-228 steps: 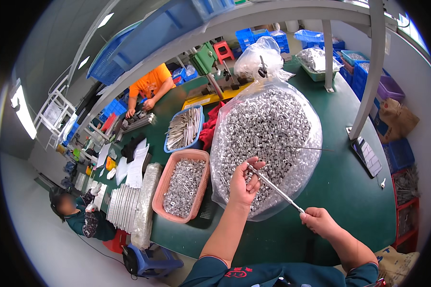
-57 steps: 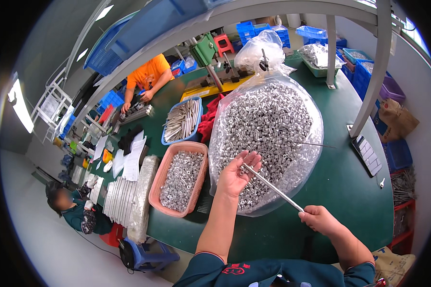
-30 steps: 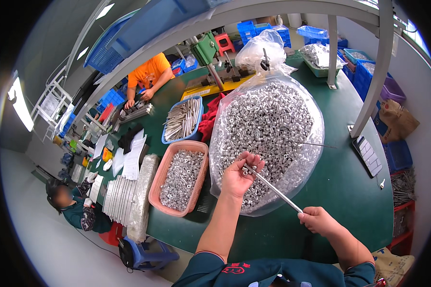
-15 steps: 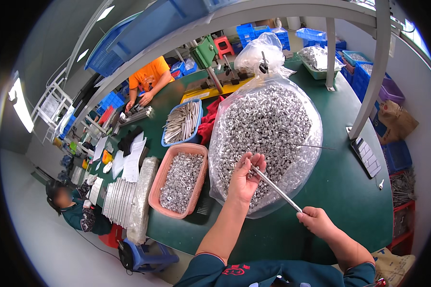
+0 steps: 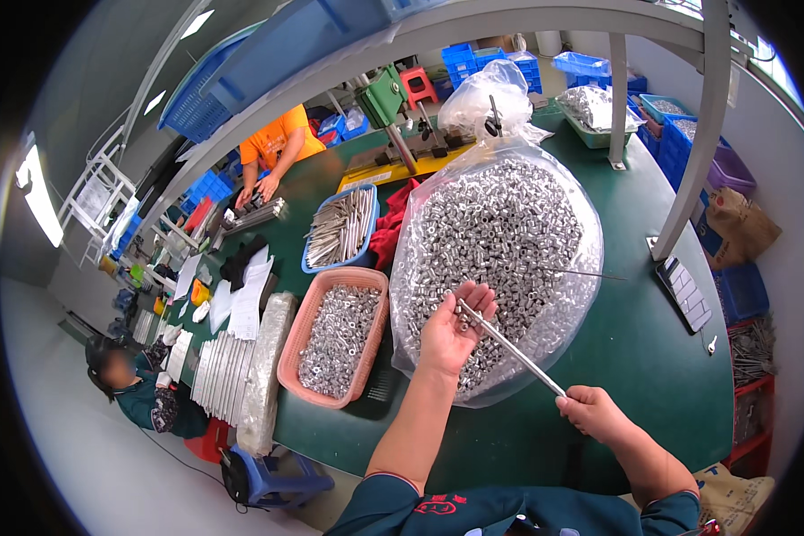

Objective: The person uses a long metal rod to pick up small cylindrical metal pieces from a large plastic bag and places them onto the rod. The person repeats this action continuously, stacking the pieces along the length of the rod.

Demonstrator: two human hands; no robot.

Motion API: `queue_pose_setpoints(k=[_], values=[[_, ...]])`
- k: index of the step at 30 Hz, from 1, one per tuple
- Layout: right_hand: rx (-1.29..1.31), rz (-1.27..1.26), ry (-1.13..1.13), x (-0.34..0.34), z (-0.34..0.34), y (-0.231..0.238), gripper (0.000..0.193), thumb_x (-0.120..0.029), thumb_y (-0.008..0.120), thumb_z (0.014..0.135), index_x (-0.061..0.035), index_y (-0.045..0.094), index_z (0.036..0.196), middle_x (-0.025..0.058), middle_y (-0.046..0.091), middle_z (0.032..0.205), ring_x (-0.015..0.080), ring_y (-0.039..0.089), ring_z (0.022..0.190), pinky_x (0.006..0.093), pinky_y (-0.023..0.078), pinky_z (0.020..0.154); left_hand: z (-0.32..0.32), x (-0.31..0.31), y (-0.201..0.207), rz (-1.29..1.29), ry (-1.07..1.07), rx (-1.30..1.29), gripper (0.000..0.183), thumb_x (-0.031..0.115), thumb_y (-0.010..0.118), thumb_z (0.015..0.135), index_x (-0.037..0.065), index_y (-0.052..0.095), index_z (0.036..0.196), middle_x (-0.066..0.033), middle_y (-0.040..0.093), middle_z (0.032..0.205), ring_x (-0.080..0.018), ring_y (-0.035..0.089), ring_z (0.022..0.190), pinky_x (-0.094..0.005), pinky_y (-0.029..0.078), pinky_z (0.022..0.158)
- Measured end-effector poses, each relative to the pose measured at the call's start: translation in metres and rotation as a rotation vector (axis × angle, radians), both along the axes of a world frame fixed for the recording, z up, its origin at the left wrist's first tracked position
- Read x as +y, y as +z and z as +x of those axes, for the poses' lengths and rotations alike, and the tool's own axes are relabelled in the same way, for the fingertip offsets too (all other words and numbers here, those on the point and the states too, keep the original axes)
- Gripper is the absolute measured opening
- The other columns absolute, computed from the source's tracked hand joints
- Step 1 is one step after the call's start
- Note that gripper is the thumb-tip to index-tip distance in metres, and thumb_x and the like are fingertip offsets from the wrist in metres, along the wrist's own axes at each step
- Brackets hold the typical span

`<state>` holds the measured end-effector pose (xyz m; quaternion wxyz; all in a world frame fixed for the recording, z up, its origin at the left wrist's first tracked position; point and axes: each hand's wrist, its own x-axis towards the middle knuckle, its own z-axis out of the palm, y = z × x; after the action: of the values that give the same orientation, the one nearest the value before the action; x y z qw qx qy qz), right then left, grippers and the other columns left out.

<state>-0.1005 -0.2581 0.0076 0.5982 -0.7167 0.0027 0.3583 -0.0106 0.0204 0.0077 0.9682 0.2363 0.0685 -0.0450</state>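
Note:
My left hand [image 5: 449, 338] is palm up over the near edge of a clear plastic bag [image 5: 407, 344], its fingers stretched out. A few small silvery metal sleeves [image 5: 464, 323] lie in that palm. My right hand [image 5: 591, 412] grips the near end of a slim metal rod [image 5: 518, 355]. The rod slants up to the left, and its far tip reaches the sleeves over my left palm. Whether a sleeve sits on the tip is too small to tell. Many loose sleeves [image 5: 500, 223] fill the open bag behind my hands.
Left of the bag stand a pink basket [image 5: 288, 375] of small metal parts and a blue basket [image 5: 307, 261] of metal pins. A thin rod [image 5: 590, 273] sticks out over the bag's right side. A shelf post [image 5: 701, 134] rises at right. Two co-workers sit along the left side.
My left thumb and fingers have opened away from the rod tip, showing the sleeves in the palm. The rod and right hand have barely shifted. The orange-shirted co-worker's hands have moved slightly.

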Motion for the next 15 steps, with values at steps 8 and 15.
queue_pose_setpoints(k=[8, 15], values=[[-0.036, -0.001, 0.002, 0.0002, -0.0014, -0.0017, 0.031, -0.028, 0.057, 0.095, -0.0032, 0.057, 0.076, -0.0040, 0.047, 0.064, 0.0049, 0.041, 0.058, 0.0234, 0.035, 0.051, 0.0008, 0.0024, -0.0022, -0.078, 0.016, 0.065, 0.025, 0.011, 0.047, 0.096, -0.005, 0.058, 0.111, -0.0224, 0.061, 0.116, -0.0361, 0.056, 0.114, -0.0505, 0.046, 0.102], [-0.057, -0.016, -0.024, 0.0025, -0.0020, -0.0021, 0.030, -0.027, 0.057, 0.094, -0.0033, 0.056, 0.075, -0.0038, 0.047, 0.064, 0.0051, 0.042, 0.059, 0.0238, 0.035, 0.052, -0.0020, -0.0075, -0.0086, -0.102, -0.086, 0.068, 0.035, 0.026, 0.044, 0.100, -0.006, 0.057, 0.103, -0.0248, 0.059, 0.115, -0.0374, 0.055, 0.115, -0.0523, 0.043, 0.104]])
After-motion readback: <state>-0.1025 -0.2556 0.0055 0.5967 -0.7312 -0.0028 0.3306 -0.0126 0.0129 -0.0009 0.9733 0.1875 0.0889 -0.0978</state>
